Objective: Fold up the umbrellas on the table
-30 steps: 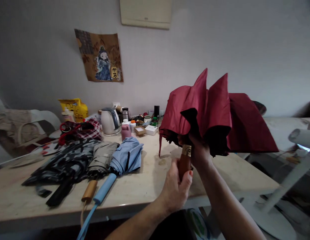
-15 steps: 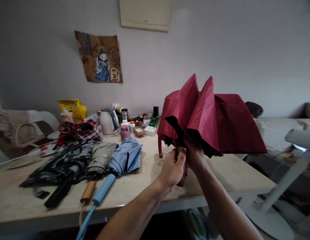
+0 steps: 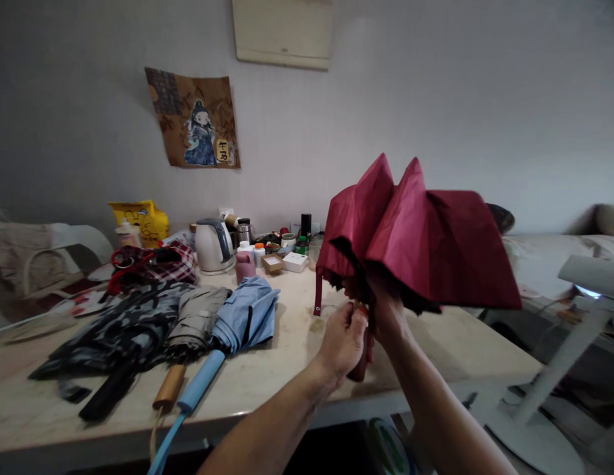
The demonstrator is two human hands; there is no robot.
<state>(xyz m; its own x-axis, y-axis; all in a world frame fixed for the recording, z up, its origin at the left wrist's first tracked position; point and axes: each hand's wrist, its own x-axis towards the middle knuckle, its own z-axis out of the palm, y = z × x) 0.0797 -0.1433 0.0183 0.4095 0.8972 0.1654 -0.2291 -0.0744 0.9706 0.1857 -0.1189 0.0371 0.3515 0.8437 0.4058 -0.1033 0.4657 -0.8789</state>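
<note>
A red umbrella [image 3: 405,231] is held upright over the table, its canopy half folded with loose, pleated panels and a strap hanging at its left. My left hand [image 3: 343,340] is closed round the umbrella's handle, just below the canopy. Up under the canopy's edge, my right hand [image 3: 388,310] is closed on the umbrella near the shaft; its fingers are partly hidden by the cloth. Three folded umbrellas lie side by side on the left: a camouflage one [image 3: 123,323], a grey one [image 3: 200,320] with a wooden handle, and a light blue one [image 3: 247,313].
On the table [image 3: 287,369], a kettle [image 3: 214,245], a pink bottle [image 3: 245,265], small boxes [image 3: 295,262] and jars stand along the back. A checked cloth bundle [image 3: 161,262] lies behind the umbrellas. At the right stands a white lamp [image 3: 558,349].
The view has shifted slightly, so the scene sits a little lower and to the left. Both hands keep their hold on the red umbrella, whose canopy looks nearly the same.
</note>
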